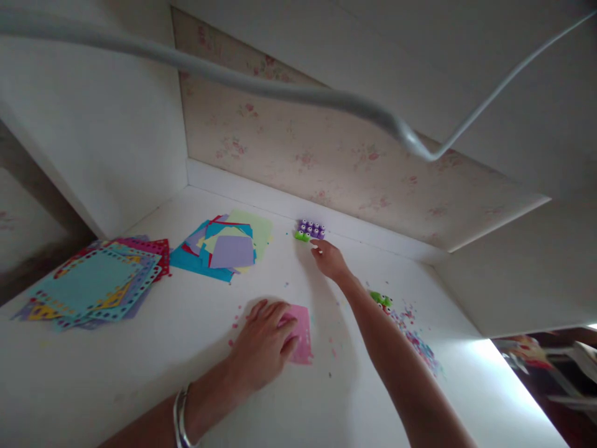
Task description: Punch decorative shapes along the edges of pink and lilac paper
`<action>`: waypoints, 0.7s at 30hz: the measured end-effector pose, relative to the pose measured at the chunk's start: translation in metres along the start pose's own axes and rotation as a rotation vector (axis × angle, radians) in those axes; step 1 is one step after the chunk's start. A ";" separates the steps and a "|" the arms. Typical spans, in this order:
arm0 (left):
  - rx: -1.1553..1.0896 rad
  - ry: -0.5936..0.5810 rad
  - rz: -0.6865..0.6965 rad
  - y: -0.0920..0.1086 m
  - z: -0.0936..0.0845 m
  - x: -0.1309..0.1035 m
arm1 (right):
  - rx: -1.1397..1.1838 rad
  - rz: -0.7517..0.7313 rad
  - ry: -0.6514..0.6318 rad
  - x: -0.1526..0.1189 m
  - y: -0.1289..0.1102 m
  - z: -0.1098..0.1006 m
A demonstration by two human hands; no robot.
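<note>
My left hand (261, 345) lies flat on a pink sheet of paper (302, 333), its fingers a little bent and spread over the left part of the sheet. Small punched marks show near the sheet's lower right corner. Farther back, my right hand (330, 258) reaches to a cluster of small craft punches: purple ones (316, 228) in rows, with green ones (303, 236) in front, each with a white round top. My right fingertips are beside the nearest green punch, index finger and thumb slightly apart; whether they touch it I cannot tell.
Left of centre lies a pile of plain coloured paper (233, 249). A stack of sheets with punched borders (93, 280) is at far left. Beyond my right forearm are more green and red punches (381, 300) and scattered paper confetti (417, 342). A white cable (280, 90) hangs across the top.
</note>
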State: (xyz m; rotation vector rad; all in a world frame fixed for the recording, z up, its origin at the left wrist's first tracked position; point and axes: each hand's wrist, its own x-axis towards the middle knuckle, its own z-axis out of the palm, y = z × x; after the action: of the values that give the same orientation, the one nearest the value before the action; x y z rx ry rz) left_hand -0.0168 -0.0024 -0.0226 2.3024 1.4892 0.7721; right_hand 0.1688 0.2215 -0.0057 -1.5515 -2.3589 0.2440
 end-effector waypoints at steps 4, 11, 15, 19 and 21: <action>0.067 0.018 -0.026 -0.004 0.001 0.001 | -0.055 0.046 0.013 0.035 -0.012 0.009; 0.070 0.001 -0.057 -0.010 0.001 0.003 | -0.079 0.070 0.006 0.032 -0.013 0.008; 0.031 0.013 -0.069 -0.011 0.000 0.002 | -0.022 0.022 0.028 -0.001 -0.010 0.004; -0.018 0.007 -0.063 -0.009 -0.006 0.002 | 0.067 -0.072 0.057 -0.063 -0.009 -0.001; -0.049 -0.022 -0.071 -0.008 -0.010 0.002 | 0.101 -0.112 0.074 -0.102 -0.009 -0.002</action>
State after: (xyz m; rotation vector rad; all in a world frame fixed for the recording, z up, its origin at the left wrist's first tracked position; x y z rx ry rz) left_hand -0.0278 0.0022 -0.0181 2.2030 1.5164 0.7525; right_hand 0.1989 0.1246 -0.0170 -1.3551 -2.3284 0.2710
